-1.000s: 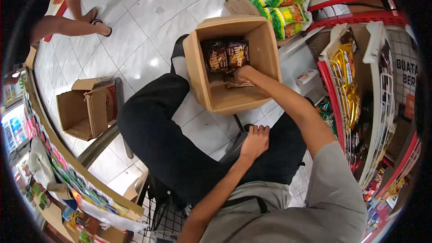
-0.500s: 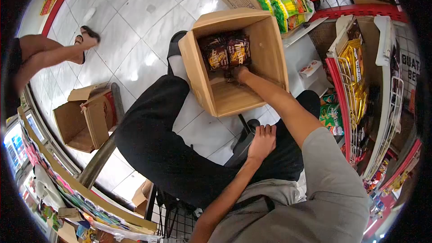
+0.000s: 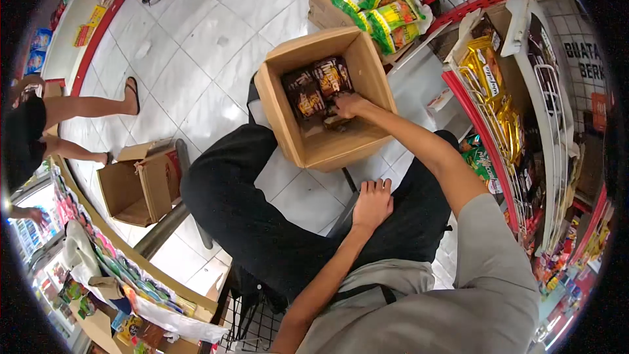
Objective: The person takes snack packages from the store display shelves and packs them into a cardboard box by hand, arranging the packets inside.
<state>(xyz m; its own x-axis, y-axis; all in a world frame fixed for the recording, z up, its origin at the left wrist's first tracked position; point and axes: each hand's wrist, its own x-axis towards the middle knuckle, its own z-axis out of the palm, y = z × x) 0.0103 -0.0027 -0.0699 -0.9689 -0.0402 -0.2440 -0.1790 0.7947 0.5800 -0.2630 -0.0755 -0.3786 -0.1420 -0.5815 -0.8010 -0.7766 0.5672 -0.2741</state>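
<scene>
The right hand reached down inside the cardboard box, at the dark snack packs; whether its fingers were pinching one could not be told. The packs lay on the box's bottom, toward its far left corner. The left hand rested on the right thigh, its fingers loosely bent, slightly apart.

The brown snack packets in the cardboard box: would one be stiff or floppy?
The brown snack packets wear creased, shiny film, so one would probably crinkle and flex. That gloss may feel slippery. Small beside the cardboard box, each is likely light.
</scene>
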